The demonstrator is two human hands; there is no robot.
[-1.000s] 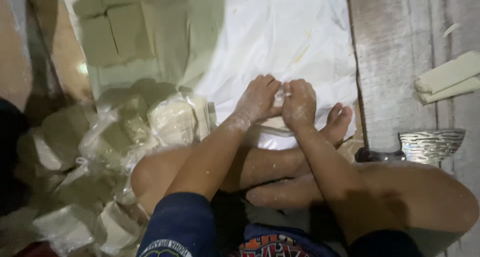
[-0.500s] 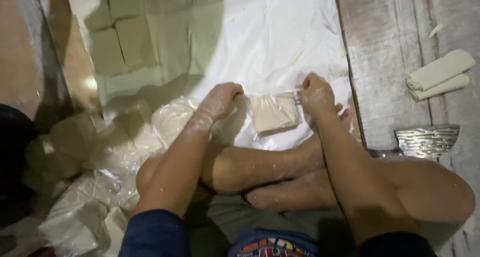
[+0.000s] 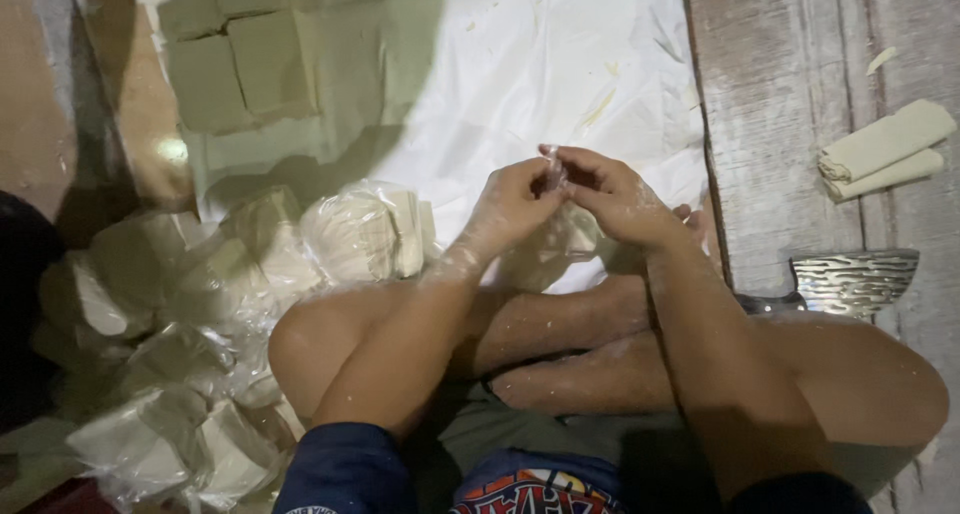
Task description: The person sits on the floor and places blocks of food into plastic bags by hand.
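Head view, single frame: seated person, legs crossed, forearms dusted pale. Left hand (image 3: 515,202) and right hand (image 3: 612,196) meet fingertip to fingertip above the lap, both pinched narrow on the twisted neck of a clear plastic bag (image 3: 553,169); the bag's body, holding a pale block (image 3: 575,239), hangs just beneath the hands over the white sheet (image 3: 520,64). Left of the hands, a heap of bagged blocks (image 3: 365,234) lies on the sheet's edge and spills down beside the left knee. Upper left, unbagged pale square slabs (image 3: 240,64) lie flat side by side on the sheet. Right, a wooden board surface (image 3: 780,124) bears two rolled pale pieces (image 3: 885,149), touching each other, and nearer the right knee a patterned metal bowl (image 3: 855,279)
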